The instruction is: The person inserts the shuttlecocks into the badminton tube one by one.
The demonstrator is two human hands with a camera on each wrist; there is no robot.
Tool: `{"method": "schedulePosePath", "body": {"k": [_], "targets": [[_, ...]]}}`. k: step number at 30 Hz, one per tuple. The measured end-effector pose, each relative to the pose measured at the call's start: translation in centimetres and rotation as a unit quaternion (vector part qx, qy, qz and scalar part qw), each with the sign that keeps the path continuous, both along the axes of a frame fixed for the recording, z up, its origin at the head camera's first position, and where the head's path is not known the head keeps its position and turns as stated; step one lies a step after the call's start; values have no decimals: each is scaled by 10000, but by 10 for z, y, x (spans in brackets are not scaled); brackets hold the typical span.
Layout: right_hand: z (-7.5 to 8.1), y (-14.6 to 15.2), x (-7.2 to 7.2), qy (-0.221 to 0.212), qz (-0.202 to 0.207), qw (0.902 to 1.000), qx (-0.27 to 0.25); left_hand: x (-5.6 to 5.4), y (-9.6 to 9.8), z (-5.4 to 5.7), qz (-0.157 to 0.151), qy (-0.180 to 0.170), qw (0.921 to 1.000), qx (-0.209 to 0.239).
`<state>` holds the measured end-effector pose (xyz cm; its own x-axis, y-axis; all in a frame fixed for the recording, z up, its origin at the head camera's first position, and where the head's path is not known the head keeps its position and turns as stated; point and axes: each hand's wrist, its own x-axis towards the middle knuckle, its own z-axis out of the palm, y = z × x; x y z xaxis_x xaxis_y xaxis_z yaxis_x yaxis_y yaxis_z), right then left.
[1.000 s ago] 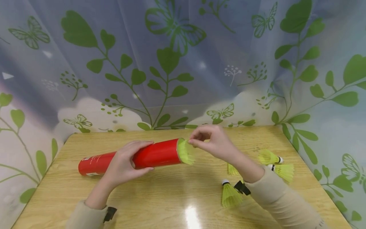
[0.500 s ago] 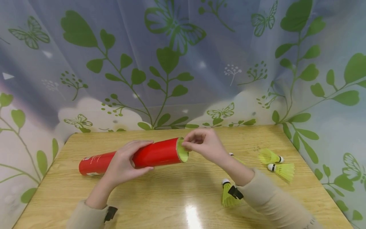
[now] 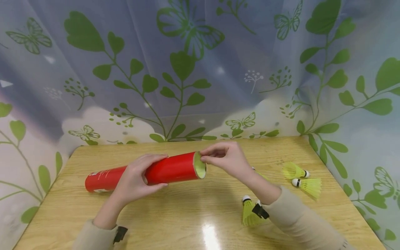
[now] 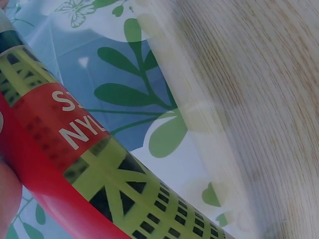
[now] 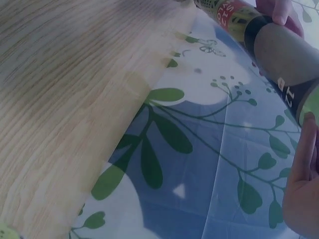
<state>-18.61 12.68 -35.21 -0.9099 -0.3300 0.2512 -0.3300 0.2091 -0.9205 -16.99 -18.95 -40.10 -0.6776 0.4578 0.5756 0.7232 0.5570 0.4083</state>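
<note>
My left hand [image 3: 135,178] grips a long red shuttlecock tube [image 3: 173,168] round its middle, tilted with the mouth end raised to the right. The tube's side in the left wrist view shows printed letters on a yellow-green pattern [image 4: 112,174]. At the tube's mouth, thumb and bent fingers of my right hand [image 3: 229,159] touch the upper rim; I cannot tell whether they pinch anything. Pale yellow-green shows inside the opening. In the right wrist view the right hand [image 5: 301,189] meets the rim from below, beside a "12" printed on the tube [image 5: 284,55].
Two yellow shuttlecocks [image 3: 307,186] with white heads lie at the table's right. Another shuttlecock [image 3: 249,211] rests near the right sleeve, and one more [image 3: 259,172] is mostly hidden behind the right forearm. A leaf-patterned curtain [image 3: 200,86] stands behind the wooden table [image 3: 175,222].
The yellow shuttlecock skirt that stuck out of the tube's mouth has gone inside. My right hand moved left to the rim, then hardly moved. The left hand keeps its grip.
</note>
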Motion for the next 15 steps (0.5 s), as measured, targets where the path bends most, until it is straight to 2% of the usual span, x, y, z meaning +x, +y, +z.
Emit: {"method": "schedulePosePath", "body": {"k": [8,15], "targets": [[-4,23,0,215,135,9997,-34,1,-1,0,20,-20,10000,-49],[-12,54,-2,177,-34,9997,155,1,0,0,41,-59,10000,-44]]}}
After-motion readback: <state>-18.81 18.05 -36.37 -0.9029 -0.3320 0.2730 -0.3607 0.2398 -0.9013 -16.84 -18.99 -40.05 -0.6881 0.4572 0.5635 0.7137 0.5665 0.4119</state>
